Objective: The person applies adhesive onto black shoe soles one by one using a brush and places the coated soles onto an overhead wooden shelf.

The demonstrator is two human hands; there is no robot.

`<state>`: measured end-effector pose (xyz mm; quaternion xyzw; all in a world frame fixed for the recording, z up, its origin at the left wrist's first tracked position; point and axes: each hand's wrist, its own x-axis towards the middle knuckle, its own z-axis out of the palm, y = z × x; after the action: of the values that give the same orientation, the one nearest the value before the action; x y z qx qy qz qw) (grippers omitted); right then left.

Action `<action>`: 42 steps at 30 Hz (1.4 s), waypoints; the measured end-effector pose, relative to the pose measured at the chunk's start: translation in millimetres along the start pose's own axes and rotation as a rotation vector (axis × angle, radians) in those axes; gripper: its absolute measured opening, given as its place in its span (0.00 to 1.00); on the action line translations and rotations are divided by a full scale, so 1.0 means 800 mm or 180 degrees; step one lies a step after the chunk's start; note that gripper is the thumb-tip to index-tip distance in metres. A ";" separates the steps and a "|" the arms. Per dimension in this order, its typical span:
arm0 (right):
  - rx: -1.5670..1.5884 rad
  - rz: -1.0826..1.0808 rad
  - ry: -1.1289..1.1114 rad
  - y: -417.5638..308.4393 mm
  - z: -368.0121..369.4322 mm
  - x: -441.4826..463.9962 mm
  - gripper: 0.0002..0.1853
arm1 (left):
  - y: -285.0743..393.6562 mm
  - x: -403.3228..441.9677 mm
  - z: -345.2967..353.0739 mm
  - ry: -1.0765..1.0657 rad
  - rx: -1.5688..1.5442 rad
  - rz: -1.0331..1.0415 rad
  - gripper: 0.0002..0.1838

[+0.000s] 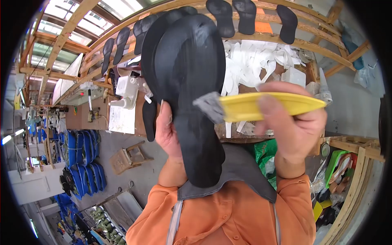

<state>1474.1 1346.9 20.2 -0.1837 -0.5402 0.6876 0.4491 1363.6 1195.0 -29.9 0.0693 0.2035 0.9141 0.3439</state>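
A stack of black shoe soles (196,61) stands upright in front of me, heel end down. My left hand (168,134) grips it by its left edge near the middle, thumb up along the side. In my right hand (292,122) is a brush with a yellow handle (245,106), held between thumb and fingers. The grey-white bristles (209,107) point left and lie over the middle of the front sole; whether they touch it cannot be made out.
Several black soles (247,16) lean on a wooden rack (314,45) behind. White strips (249,65) and a white bottle (126,87) lie on the workbench (143,127). A wooden stool (128,157) stands at the left, a green bag (267,159) below the bench.
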 end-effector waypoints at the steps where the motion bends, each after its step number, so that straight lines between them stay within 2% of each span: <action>1: -0.0265 -0.0024 -0.0108 -0.001 0.002 0.002 0.09 | -0.001 -0.002 0.009 0.0221 -0.0057 0.0079 0.32; 2: -0.0537 -0.0060 -0.0220 -0.004 0.002 0.005 0.10 | -0.002 -0.004 0.014 0.0432 -0.0126 0.0163 0.35; 3: -0.0557 -0.0125 -0.0216 -0.010 0.002 0.009 0.10 | -0.002 -0.005 0.013 0.0370 -0.0155 0.0159 0.35; 8: -0.0209 -0.0460 -0.0177 -0.036 -0.003 0.026 0.06 | 0.002 -0.012 -0.007 0.0058 0.0303 -0.0285 0.26; 13: 0.0133 -0.0667 0.0311 -0.039 -0.018 0.074 0.06 | 0.002 -0.018 0.024 -0.0406 0.0069 -0.0735 0.35; 17: -0.0639 -0.0887 -0.0480 -0.054 -0.012 0.059 0.08 | 0.000 -0.021 0.025 -0.0481 0.0287 -0.0834 0.35; 18: -0.0654 -0.0944 -0.0463 -0.058 -0.012 0.059 0.08 | 0.000 -0.022 0.025 -0.0542 0.0280 -0.0841 0.35; 23: -0.0103 -0.0985 -0.0186 -0.083 -0.019 0.066 0.10 | 0.002 -0.014 0.033 -0.1155 0.0321 -0.1048 0.31; 26: -0.0274 -0.0996 0.0473 -0.098 -0.039 0.068 0.10 | 0.008 0.002 0.072 -0.0729 0.0944 -0.0895 0.30; 27: -0.0315 -0.1065 0.0644 -0.109 -0.044 0.074 0.10 | 0.011 0.013 0.087 -0.0628 0.1113 -0.0769 0.30; 30: -0.0408 -0.1257 0.0871 -0.123 -0.079 0.056 0.09 | 0.027 0.081 0.163 -0.0954 0.1200 -0.0262 0.25; 32: -0.0407 -0.1172 0.0795 -0.122 -0.095 0.047 0.09 | 0.041 0.146 0.223 -0.1188 0.1257 -0.0445 0.24; 34: -0.0401 -0.1122 0.0916 -0.121 -0.108 0.037 0.09 | 0.039 0.218 0.270 -0.1221 0.1929 -0.0126 0.23; 35: -0.0399 -0.1190 0.0896 -0.121 -0.115 0.032 0.09 | 0.028 0.257 0.292 -0.1206 0.1582 -0.0366 0.23; 37: -0.0410 -0.1173 0.1065 -0.121 -0.130 0.022 0.09 | 0.013 0.337 0.313 -0.1278 0.1831 -0.0823 0.21; 38: -0.0423 -0.1158 0.1159 -0.121 -0.138 0.017 0.08 | 0.002 0.365 0.324 -0.1318 0.1823 -0.0789 0.21; 42: -0.0414 -0.1189 0.1481 -0.119 -0.168 -0.003 0.08 | -0.037 0.454 0.351 -0.1395 0.2882 -0.1134 0.25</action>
<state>1614.6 1424.1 59.3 -0.2621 -0.4901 0.4966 0.6667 1182.6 1544.6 207.7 0.3645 0.5096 0.6263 0.4639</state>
